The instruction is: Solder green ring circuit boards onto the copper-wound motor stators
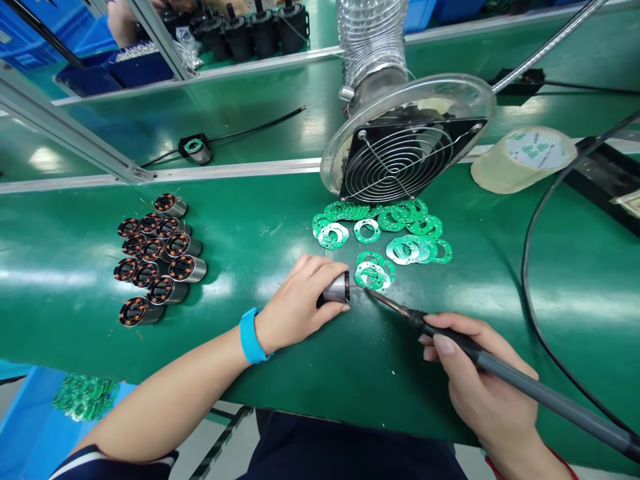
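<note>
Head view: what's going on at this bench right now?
The left hand grips a metal cylinder held sideways. The right hand holds a soldering iron, its tip close to the cylinder's end, beside some green ring boards; whether it touches anything is unclear. Similar cylinders are grouped off to the left.

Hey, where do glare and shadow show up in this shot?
Head view: whitish glare on the green bench, left and right; head view: some ring-shaped boards catch pale reflections; head view: soft shading beside the metal cylinders.

Left grip [295,303] holds 1 metal cylinder [335,289], right grip [489,400] 1 soldering iron [415,316], near green ring-shaped boards [424,249].
</note>
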### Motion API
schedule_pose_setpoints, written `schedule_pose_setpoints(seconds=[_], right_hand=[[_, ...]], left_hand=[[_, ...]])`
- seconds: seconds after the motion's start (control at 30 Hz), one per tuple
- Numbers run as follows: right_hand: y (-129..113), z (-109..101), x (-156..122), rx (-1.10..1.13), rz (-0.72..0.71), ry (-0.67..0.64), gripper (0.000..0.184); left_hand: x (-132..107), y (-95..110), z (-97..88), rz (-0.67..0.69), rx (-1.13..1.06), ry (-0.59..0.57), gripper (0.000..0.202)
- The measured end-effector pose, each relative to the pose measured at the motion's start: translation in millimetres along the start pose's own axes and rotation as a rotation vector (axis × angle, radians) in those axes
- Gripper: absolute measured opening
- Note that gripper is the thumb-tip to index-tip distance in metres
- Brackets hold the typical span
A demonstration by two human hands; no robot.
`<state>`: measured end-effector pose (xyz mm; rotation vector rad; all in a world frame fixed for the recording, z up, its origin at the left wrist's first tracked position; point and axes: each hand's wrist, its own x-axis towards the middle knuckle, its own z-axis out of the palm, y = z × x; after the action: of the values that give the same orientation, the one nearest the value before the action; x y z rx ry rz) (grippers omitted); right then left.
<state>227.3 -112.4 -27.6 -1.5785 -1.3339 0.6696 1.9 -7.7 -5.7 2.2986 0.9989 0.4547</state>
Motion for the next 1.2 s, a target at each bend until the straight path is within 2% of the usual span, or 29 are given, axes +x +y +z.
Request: schedule_pose_setpoints(seconds=[0.23, 0.77, 0.93, 1.2], right_hand=[[1.9, 1.0, -1.0, 0.019, 0.032, 0.019, 0.016], [0.1, 0.4, -0.6, 0.013, -0.016, 0.019, 0.012], [-5.1, 2.0, 1.7, -0.012, -0.133, 0.032, 0.010], [-9.9, 1.9, 5.1, -0.222, -0.386, -0.043, 0.007]], left_hand=[[0.6, 1.9, 0.7, -0.015, 0.033, -0.011, 0.038], [1.2, 2.3, 2.7, 0.057, 0.087, 0.023, 0.035], [1.3, 2.6, 3.0, 0.097, 0.134, 0.035, 0.031], [1.0, 2.6, 5.5, 0.177, 0.224, 0.081, 0.030]])
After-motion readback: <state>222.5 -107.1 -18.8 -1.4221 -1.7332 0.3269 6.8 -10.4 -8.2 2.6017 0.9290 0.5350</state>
